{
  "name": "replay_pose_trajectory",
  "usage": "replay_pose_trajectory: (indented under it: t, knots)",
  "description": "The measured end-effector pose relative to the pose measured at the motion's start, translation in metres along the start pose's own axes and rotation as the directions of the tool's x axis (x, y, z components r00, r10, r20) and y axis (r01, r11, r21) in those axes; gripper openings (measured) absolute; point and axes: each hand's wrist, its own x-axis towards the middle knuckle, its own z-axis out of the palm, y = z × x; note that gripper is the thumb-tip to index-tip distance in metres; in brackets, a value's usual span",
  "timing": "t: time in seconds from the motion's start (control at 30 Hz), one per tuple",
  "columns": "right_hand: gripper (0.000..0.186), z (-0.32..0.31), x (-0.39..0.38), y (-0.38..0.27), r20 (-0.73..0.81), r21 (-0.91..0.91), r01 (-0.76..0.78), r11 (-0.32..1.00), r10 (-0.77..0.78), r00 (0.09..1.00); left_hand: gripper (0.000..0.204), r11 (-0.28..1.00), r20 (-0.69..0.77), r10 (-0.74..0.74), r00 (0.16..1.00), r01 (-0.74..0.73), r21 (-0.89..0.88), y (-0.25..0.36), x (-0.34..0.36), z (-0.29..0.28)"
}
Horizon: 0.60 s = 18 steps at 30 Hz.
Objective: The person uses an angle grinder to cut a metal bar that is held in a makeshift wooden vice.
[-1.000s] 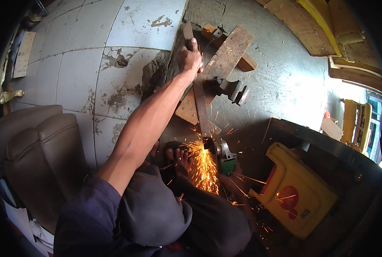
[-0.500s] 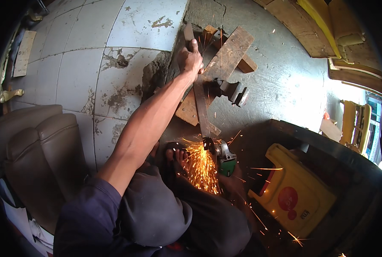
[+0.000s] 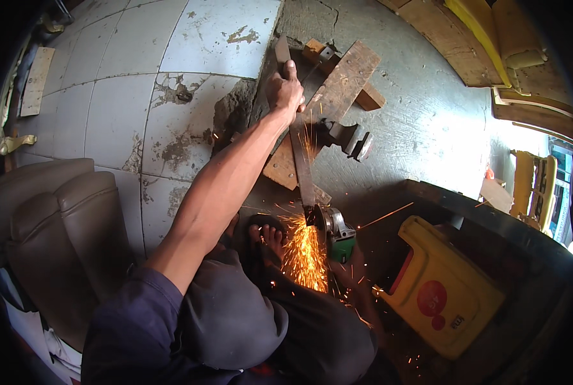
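My left hand (image 3: 285,93) is closed around the upper part of a long flat metal bar (image 3: 303,167), its thumb lying along the top. The bar slants over wooden boards (image 3: 345,80) and a small metal vise (image 3: 349,137). Low in the middle, my right hand (image 3: 350,268) is dim and partly hidden, wrapped round a green and silver angle grinder (image 3: 341,247). The grinder's disc meets the bar's near end. A thick stream of orange sparks (image 3: 305,256) pours from there toward me.
My bare toes (image 3: 272,236) are right beside the sparks. A yellow plastic piece with a red mark (image 3: 453,282) leans at the right by a dark-edged box (image 3: 492,215). Brown padded cushions (image 3: 74,224) stand at left, on white cracked tiles (image 3: 113,109).
The spark stream has shifted shape, and some sparks now rise along the bar. Both hands, the bar and the grinder have hardly moved.
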Motion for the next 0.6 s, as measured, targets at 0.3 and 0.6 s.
replay_pose_trajectory:
  t: [0.3,0.6]
  knots:
    - [0.068,0.006,-0.001,0.006,-0.029,0.057,-0.125,0.990,0.127,0.991,0.049,0.998,-0.005,-0.029,1.000,0.029,-0.055,-0.008,0.010,-0.005]
    - [0.062,0.003,-0.004,-0.022,-0.009,0.023,-0.169,0.985,0.169,0.986,0.057,1.000,0.009,0.002,1.000,-0.002,0.000,-0.001,0.000,-0.001]
